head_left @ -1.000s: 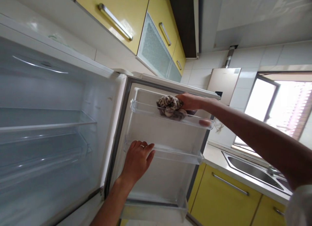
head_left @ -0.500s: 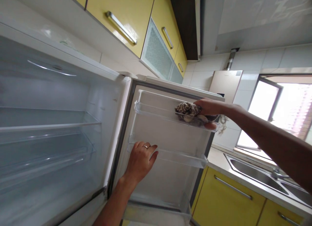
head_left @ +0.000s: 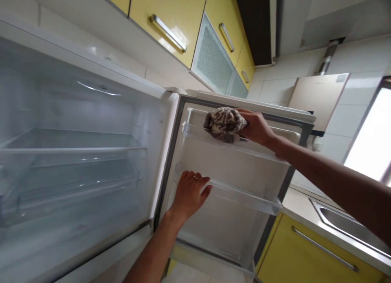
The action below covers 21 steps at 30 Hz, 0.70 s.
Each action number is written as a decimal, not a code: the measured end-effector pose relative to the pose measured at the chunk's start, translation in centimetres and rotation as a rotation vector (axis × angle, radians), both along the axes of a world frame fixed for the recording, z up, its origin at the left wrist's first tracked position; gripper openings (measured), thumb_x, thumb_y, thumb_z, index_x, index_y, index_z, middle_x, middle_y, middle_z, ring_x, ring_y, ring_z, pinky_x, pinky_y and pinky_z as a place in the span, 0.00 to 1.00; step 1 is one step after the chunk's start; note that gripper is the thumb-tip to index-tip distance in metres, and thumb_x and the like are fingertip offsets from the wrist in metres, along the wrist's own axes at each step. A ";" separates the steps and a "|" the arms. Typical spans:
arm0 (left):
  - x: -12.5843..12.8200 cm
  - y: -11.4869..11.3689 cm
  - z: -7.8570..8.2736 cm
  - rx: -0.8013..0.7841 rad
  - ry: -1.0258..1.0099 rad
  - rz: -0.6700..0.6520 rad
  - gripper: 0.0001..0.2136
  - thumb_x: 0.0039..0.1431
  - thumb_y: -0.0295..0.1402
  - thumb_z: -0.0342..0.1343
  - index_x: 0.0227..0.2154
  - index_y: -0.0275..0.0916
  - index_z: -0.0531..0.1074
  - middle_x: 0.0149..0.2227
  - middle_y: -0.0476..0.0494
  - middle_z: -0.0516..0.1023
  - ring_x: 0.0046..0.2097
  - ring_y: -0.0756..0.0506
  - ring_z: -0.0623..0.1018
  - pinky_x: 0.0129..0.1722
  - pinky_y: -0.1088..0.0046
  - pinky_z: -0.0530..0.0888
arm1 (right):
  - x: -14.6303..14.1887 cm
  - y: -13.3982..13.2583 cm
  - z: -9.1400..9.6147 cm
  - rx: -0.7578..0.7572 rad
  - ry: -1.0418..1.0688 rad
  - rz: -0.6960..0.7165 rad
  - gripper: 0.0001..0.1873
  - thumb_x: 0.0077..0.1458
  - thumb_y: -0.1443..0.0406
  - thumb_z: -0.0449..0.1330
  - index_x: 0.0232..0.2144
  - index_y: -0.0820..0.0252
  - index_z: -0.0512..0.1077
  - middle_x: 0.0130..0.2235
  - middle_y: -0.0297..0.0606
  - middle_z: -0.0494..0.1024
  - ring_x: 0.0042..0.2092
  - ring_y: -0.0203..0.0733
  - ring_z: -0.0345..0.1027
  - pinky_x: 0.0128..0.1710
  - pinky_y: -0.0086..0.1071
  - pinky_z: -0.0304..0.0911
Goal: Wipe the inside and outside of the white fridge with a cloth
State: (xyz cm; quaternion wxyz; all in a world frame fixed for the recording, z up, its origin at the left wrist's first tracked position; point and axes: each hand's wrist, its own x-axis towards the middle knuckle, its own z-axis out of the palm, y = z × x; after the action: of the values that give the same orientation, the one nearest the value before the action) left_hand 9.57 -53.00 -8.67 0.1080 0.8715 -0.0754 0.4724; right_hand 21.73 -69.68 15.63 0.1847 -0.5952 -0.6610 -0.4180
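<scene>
An open fridge door [head_left: 235, 169] faces me with clear plastic racks. My right hand [head_left: 255, 126] is closed round a crumpled brown-and-white patterned cloth [head_left: 224, 122], pressed against the left part of the top door rack [head_left: 271, 154]. My left hand [head_left: 191, 192] rests on the door's inner side with its fingers over the left end of the middle rack [head_left: 244, 197]; a ring shows on one finger. The fridge interior [head_left: 76, 152] at left holds bare glass shelves.
Yellow wall cabinets [head_left: 171, 18] with metal handles hang above the fridge. At right are a steel sink [head_left: 342, 222] set in a worktop, yellow base cabinets [head_left: 305, 258] below, a beige wall-mounted appliance [head_left: 317, 95] and a bright window [head_left: 372, 144].
My right hand has carried the cloth from the right end of the top rack to its left part. The view has shifted right and down; my left hand stays on the middle rack.
</scene>
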 end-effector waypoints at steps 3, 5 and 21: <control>0.1 0.3 -0.5 0.009 -0.046 -0.010 0.12 0.69 0.39 0.54 0.48 0.41 0.78 0.39 0.43 0.82 0.43 0.40 0.77 0.51 0.54 0.70 | -1.0 1.6 0.3 0.137 -0.075 0.073 0.18 0.56 0.56 0.65 0.46 0.58 0.81 0.51 0.46 0.81 0.52 0.51 0.77 0.52 0.41 0.71; 0.2 0.4 -0.7 0.004 -0.084 -0.019 0.12 0.69 0.40 0.53 0.47 0.41 0.78 0.38 0.43 0.81 0.42 0.40 0.77 0.50 0.53 0.70 | -1.7 1.8 1.2 0.232 -0.140 0.073 0.17 0.57 0.57 0.65 0.46 0.57 0.81 0.52 0.46 0.81 0.53 0.51 0.77 0.53 0.42 0.72; 0.4 0.6 -1.1 -0.050 -0.112 -0.047 0.11 0.68 0.39 0.55 0.47 0.43 0.78 0.40 0.44 0.82 0.44 0.41 0.79 0.54 0.52 0.71 | 1.8 -12.0 3.9 0.418 -0.269 -0.417 0.19 0.54 0.62 0.62 0.49 0.55 0.79 0.54 0.47 0.78 0.51 0.58 0.77 0.52 0.52 0.74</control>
State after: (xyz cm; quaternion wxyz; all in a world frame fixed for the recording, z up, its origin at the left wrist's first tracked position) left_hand 10.00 -52.41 -9.74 0.1363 0.8387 -0.0901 0.5195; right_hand 23.51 -81.71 19.49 0.1244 -0.6062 -0.4432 -0.6485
